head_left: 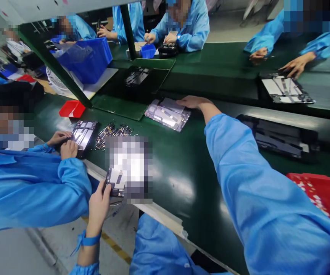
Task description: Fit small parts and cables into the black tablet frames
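Observation:
My left hand (98, 204) grips the edge of an opened tablet (118, 178) at the table's near edge. Silvery panels and dark parts show inside it; a blurred patch covers much of its right side. My right arm reaches forward across the table. At its end my right hand (195, 102) has its fingers closed on the far right edge of a second opened tablet (169, 116), which lies flat or nearly so on the green surface. Left of it is a pile of small cable-like parts (113, 133).
A co-worker's hands (67, 145) work on another opened tablet (84, 133) at my left. A green post (53, 65) and a red bin (72, 109) stand beyond. Right are a dark tablet (282, 136) and a red tray (325, 191). Other people sit opposite.

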A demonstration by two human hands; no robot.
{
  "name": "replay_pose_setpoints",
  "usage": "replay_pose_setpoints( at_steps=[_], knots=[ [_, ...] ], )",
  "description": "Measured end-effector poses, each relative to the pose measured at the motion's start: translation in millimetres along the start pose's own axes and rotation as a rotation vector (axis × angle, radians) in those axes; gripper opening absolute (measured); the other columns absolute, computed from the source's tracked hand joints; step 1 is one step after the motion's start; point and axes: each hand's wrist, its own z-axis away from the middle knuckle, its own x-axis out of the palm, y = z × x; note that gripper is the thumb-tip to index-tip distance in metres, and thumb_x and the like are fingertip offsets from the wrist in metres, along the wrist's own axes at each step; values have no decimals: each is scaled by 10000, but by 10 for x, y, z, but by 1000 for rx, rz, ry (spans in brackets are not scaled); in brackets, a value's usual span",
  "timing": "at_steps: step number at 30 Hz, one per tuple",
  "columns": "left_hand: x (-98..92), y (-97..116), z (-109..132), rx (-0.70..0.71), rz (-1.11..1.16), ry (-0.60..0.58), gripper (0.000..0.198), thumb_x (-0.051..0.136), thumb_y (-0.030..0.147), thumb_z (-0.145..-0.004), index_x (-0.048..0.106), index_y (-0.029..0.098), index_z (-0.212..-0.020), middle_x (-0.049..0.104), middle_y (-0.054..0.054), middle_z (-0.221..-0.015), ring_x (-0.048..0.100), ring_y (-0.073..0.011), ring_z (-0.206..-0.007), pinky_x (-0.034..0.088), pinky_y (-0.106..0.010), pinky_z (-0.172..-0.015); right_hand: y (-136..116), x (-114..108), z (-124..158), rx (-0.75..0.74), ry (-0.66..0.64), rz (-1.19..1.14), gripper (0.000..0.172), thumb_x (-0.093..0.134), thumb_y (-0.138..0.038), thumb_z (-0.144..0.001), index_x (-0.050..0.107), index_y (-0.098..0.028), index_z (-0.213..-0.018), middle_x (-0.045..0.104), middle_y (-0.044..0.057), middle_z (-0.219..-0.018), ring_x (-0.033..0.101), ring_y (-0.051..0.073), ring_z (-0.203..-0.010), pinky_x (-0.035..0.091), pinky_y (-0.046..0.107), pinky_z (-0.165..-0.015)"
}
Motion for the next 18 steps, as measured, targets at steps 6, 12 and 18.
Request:
replay_pose_setpoints(
  at_steps=[6,12,18],
  knots=[
    [-33,94,-18,70,-85,4,529,349,435,-1155,681,201,-1495,868,-133,-1019,799,-373,-935,493,-343,-771,-7,-106,1068,16,252,-143,453,569,-616,-1067,680,-203,-919,765,121,-1007,647,257,-897,463,371,-812],
    [-38,120,263,91,14,302,498,415,495,-1146,692,227,-1462,818,-67,-885,731,-303,-757,394,-309,-674,304,1031,3185,119,443,-647,608,667,-849,-854,582,-247,-880,626,30,-795,541,208,-757,446,337,-701],
    [776,1233,545,616,279,-80,235,518,324,-1114,692,257,-972,791,-23,-951,750,-215,-915,519,-298,-831,420,2236,4816,431,520,-787,676,561,-913,-838,574,-270,-1048,629,8,-716,589,249,-658,443,348,-613]
  ],
)
